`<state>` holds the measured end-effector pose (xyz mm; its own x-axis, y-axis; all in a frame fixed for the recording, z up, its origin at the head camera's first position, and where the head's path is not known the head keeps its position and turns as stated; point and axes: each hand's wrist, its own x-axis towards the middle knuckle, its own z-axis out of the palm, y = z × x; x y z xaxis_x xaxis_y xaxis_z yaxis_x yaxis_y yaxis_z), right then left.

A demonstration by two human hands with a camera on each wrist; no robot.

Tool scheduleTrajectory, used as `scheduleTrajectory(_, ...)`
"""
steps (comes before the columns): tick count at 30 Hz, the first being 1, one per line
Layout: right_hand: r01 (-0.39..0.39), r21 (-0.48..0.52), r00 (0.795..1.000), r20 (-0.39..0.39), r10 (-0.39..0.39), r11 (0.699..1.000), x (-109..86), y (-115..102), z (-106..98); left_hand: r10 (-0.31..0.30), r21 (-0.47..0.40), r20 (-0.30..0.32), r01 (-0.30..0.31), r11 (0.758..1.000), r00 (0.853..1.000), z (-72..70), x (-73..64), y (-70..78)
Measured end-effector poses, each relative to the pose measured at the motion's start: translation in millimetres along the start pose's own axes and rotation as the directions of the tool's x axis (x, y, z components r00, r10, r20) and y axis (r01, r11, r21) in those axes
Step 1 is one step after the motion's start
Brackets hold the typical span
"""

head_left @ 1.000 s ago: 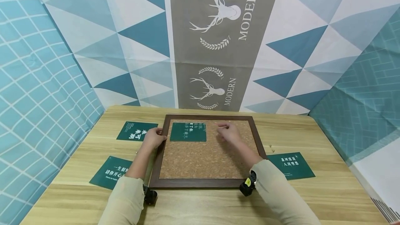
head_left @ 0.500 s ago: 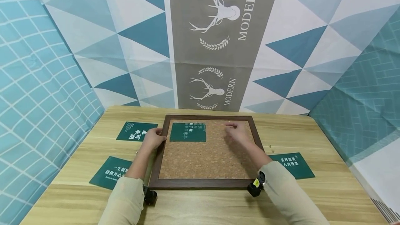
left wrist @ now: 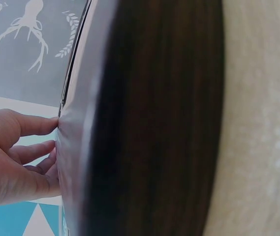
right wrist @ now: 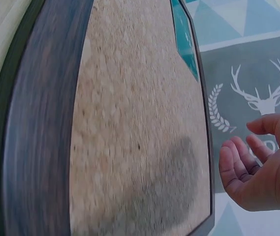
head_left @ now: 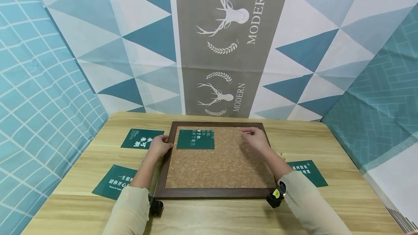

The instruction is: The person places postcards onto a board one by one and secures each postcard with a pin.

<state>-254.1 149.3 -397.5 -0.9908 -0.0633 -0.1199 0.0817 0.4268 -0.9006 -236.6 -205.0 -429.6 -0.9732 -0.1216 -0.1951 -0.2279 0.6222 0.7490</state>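
In the head view a framed cork board lies on the table, its dark brown wooden frame facing up. One green card with white writing lies at its upper left. My left hand is at the frame's left side; in the left wrist view its fingertips touch the outer edge. Over the upper right of the cork is my right hand, with nothing in it. The right wrist view shows that hand with loosely bent fingers, thumb and forefinger apart, its shadow falling on the cork.
Two more green cards, an upper one and a lower one, lie left of the board. A third card lies to its right, partly behind my right forearm. Tiny pieces sit by the right frame edge. Patterned cloth hangs behind the table.
My right hand has moved rightward over the cork, away from the card on the board. The left hand stays at the frame's left edge, and the head view has tilted slightly.
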Motion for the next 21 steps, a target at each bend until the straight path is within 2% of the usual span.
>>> scheduleTrajectory(9,-0.006,-0.036,1.0,-0.021,0.006,0.999,-0.8,6.8,-15.4,0.013,0.011,0.003,-0.013,1.0,1.0,-0.8,0.6,-1.0)
scheduleTrajectory(21,-0.031,-0.05,0.999,-0.012,0.031,0.998,-9.0,16.5,-39.6,0.013,0.005,0.015,-0.013,1.0,1.0,0.1,-1.3,-0.4)
